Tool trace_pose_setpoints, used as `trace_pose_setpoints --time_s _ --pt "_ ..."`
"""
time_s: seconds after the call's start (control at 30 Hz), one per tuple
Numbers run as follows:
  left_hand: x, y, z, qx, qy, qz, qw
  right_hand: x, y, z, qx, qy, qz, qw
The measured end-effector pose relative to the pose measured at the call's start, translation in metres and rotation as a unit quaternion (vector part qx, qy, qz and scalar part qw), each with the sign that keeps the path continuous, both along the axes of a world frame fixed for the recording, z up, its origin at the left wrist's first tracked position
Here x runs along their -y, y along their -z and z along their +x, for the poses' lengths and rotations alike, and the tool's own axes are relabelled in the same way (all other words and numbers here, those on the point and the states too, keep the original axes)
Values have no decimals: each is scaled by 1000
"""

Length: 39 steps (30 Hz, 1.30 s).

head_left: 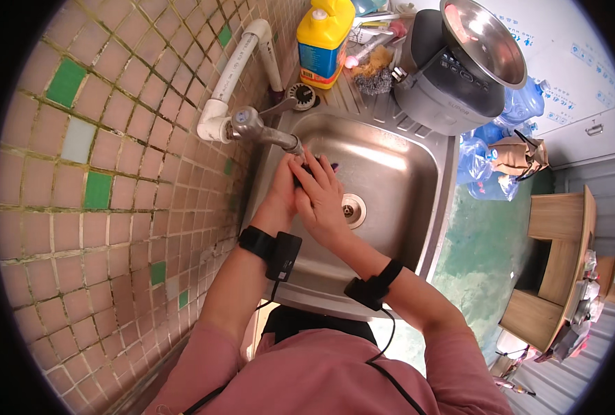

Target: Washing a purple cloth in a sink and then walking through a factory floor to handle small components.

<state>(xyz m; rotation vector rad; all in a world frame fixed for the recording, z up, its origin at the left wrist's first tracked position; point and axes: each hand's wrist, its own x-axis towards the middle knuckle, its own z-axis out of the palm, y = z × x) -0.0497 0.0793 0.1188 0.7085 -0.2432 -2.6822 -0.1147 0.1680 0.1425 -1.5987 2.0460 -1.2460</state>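
Observation:
Under the spout of the metal faucet [255,129], both hands are pressed together over the steel sink [397,228]. My left hand [283,194] is closed, partly hidden behind the other. My right hand [323,202] lies across it, its fingers bent over a small dark thing [334,167] with a purple edge. Most of that thing is covered, so its kind cannot be told. Just right of the hands is the round drain [352,209] in the sink's bottom. Whether water runs from the spout is hard to see.
On the drainboard stand a yellow jug [323,41] with a blue label, a steel scrubber [374,84] and a dark grey appliance [453,90] bearing a metal bowl [487,41]. A tiled wall [114,228] closes the left side. Plastic water bottles [477,162] and a wooden desk [553,270] are at right.

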Motion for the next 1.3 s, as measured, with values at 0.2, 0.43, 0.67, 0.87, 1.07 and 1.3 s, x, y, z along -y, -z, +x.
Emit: trace_pose_setpoints --time_s 0.2,0.43,0.67,0.87,1.07,1.3 --pt "-16 -17 -15 21 15 -19 999 44 5 -46 80 71 46 993" --pt "-1 -19 -20 72 -41 -7 997 -7 9 -21 118 9 -18 993" --pt "-19 -10 -11 114 70 -150 980 23 -31 -26 49 -101 -146 983" --pt "-39 46 -40 326 249 -689 597 48 -17 -70 135 -150 116 972" --pt "-54 12 -25 415 263 -807 327 17 -10 -49 -25 -198 96 975" --pt "-56 20 -21 367 190 -887 208 27 2 -49 36 -60 135 988"
